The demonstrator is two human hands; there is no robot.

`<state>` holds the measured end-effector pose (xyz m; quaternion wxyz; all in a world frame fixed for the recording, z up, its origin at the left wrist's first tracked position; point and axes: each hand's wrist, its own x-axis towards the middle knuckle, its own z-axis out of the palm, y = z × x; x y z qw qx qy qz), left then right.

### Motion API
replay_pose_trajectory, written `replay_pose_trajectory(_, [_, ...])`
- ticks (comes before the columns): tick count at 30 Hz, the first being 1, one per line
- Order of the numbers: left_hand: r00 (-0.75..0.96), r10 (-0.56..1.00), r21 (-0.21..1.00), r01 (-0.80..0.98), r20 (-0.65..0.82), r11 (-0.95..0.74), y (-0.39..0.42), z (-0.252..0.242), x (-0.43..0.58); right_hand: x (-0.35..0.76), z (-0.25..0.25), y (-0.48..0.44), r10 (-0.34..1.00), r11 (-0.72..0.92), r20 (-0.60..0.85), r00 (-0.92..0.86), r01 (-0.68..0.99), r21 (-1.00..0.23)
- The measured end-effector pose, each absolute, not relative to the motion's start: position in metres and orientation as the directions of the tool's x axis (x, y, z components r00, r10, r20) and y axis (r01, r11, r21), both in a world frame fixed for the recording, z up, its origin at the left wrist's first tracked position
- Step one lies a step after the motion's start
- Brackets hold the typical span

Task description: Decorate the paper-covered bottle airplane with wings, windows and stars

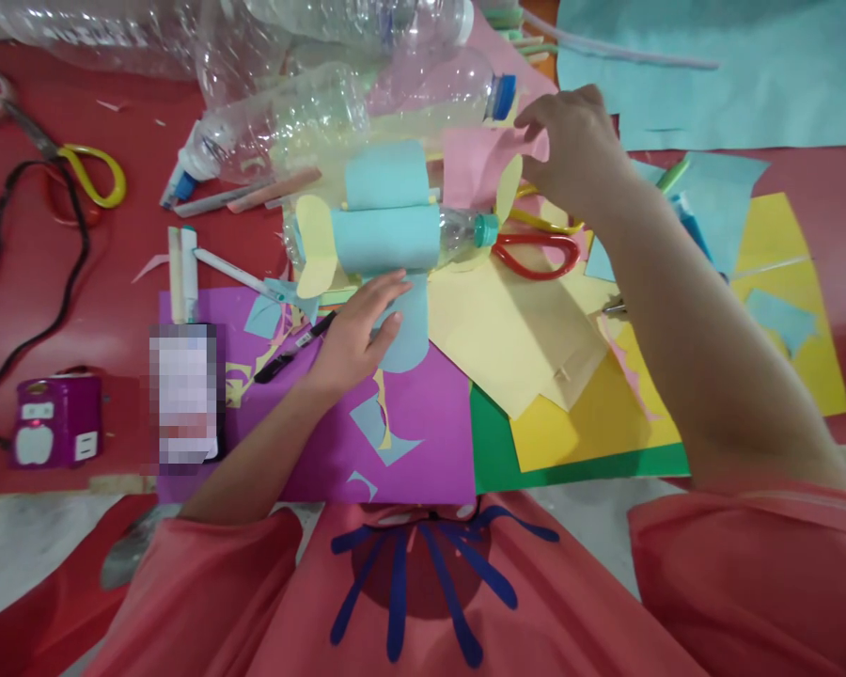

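A clear plastic bottle (458, 228) with a green cap lies on its side, wrapped in a light blue paper band (387, 237). Blue paper flaps stick out above and below it, and a yellow paper shape (315, 246) sits at its base end. My left hand (356, 338) rests with fingers stretched over the lower blue flap (405, 329). Beyond the cap, my right hand (574, 132) has bent fingers around the edge of a pink paper piece (476, 165); its fingertips are partly hidden. Red-handled scissors (536, 257) and a yellow handle (546, 218) lie just below that hand.
Several clear bottles (274, 122) crowd the back. Purple paper (430, 432), cream paper (508, 329) and yellow paper (592, 432) overlap in front, with scraps and a black pen (292, 350). At left are a phone (187, 395), a purple box (56, 423) with a black cord, and yellow-handled scissors (95, 176).
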<state>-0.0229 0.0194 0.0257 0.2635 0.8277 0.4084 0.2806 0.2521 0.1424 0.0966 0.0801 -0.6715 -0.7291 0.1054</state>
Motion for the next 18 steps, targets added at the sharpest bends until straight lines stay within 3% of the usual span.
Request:
replay_pose_trajectory(3, [0.501,0.832,0.663,0.543,0.237,-0.516,0.021,0.024,-0.024,0.257,0.098,0.146,0.996,0.083,-0.021,-0.09,0.971,-0.224])
replay_pose_trajectory(7, [0.507,0.837,0.658,0.561,0.207,-0.503,0.023,0.023,-0.025,0.266,0.1,0.148,0.992,0.129,0.034,-0.125,0.954,-0.272])
replay_pose_trajectory(14, [0.57,0.801,0.639,0.548,0.186,-0.539,0.023,0.023,-0.024,0.263,0.095,0.153,0.987,0.147,-0.018,-0.158,0.95,-0.275])
replay_pose_trajectory(18, [0.618,0.769,0.598,0.558,0.162,-0.575,0.023,0.02,-0.023,0.263,0.095,0.126,0.987,0.146,0.099,-0.123,0.947,-0.286])
